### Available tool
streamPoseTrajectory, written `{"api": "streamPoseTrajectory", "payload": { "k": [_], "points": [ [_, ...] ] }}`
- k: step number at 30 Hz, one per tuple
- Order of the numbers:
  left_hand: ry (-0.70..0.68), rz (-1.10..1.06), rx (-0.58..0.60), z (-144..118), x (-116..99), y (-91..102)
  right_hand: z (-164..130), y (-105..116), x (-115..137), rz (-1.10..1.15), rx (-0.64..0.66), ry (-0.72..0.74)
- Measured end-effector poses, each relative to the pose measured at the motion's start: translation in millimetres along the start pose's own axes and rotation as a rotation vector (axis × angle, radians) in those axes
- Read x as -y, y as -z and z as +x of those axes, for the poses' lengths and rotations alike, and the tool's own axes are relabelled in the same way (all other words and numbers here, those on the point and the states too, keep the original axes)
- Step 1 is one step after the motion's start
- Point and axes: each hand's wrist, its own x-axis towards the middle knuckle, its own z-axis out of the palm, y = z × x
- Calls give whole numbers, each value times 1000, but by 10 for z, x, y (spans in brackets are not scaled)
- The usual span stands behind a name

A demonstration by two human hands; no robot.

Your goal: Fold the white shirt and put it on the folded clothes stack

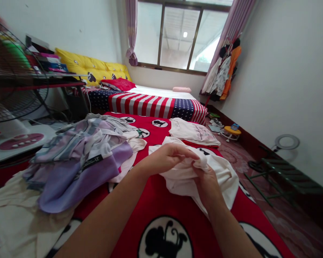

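Note:
A crumpled white garment [225, 172] lies across the red surface in front of me; its exact kind does not show. Near its middle, my left hand [167, 157] reaches in from the left with thumb and fingers closed on the bunched cloth. Right beside it, my right hand [207, 183] pinches a gathered fold of the same garment, which rises slightly between both hands. Just beyond, a folded white top [192, 130] with a faint printed design rests flat. Parts of my fingertips are hidden by the cloth.
To the left is a heap of clothes [97, 132], with a lavender piece [78, 190] on its near side. A cream garment [13, 222] lies at the lower left. All rest on a red patterned blanket [150, 211]. A fan [13, 79] stands left; a green stool [282, 175] stands right.

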Motion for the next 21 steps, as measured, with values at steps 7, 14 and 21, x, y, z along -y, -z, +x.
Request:
{"api": "streamPoseTrajectory", "payload": {
  "k": [7,14,21],
  "points": [
    [109,343,-424,-78,578,346,-18,123,244,252,-37,-52],
    [110,76,-60,-72,684,165,-268,59,388,49,4,-34],
    [254,-554,-624,-317,245,700,77,344,536,59,-100,-93]
  ]
}}
